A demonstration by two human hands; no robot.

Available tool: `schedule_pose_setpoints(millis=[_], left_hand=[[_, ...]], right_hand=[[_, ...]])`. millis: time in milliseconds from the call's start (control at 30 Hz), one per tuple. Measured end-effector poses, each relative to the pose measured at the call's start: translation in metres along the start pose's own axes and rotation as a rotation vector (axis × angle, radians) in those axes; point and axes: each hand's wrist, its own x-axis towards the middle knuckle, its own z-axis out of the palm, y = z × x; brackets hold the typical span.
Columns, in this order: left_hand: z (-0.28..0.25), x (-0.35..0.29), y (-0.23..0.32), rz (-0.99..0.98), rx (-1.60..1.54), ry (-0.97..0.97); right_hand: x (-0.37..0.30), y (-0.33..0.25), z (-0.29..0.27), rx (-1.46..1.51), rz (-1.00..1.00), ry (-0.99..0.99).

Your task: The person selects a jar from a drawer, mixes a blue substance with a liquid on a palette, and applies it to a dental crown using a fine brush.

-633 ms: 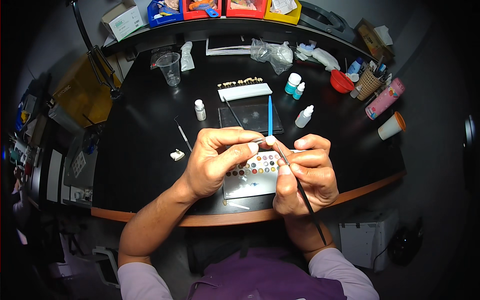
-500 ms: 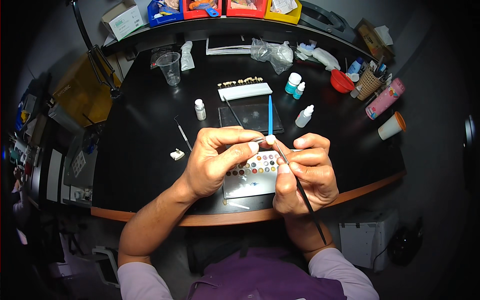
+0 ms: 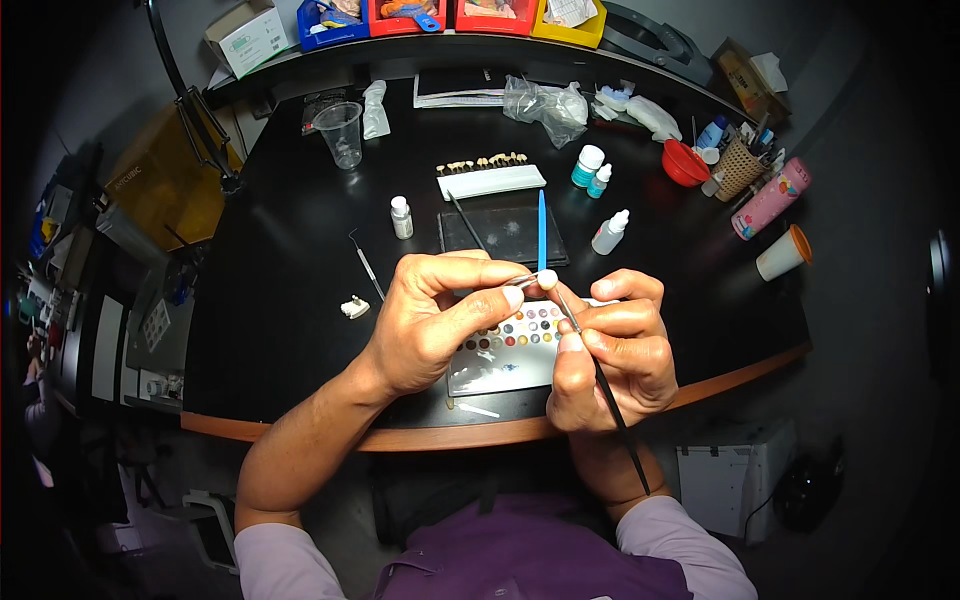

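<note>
The left hand (image 3: 430, 320) pinched a small white tooth (image 3: 547, 279) on a metal holder. The right hand (image 3: 615, 345) gripped a thin brush (image 3: 600, 380) over the black table (image 3: 290, 300), beside a colour palette (image 3: 505, 350).

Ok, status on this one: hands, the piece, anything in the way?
Left hand pinching tweezers on a small white tooth piece. Right hand holding a thin brush, tip at the piece. Colour palette beneath; nothing blocking.

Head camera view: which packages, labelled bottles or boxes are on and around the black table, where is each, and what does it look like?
White cardboard box with a green label: far left shelf, tilted.
Small white dropper bottle: left of the dark glass slab, upright.
Teal-and-white bottle with a white cap: right of the white tooth strip.
White dropper bottle: right of the blue-handled tool.
Pink cylindrical tube: far right, lying tilted.
Crumpled clear plastic bag: back centre.
</note>
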Motion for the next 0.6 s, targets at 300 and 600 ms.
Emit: schedule_pose_setpoints(millis=[300,600], left_hand=[[-0.0014,0.0001,0.0002,0.018,0.051,-0.010],[0.0014,0.0008,0.0020,0.018,0.008,-0.005]], right_hand=[[0.0044,-0.0045,-0.0015,-0.081,-0.009,-0.032],[0.0013,-0.0024,-0.0003,-0.031,0.010,-0.003]])
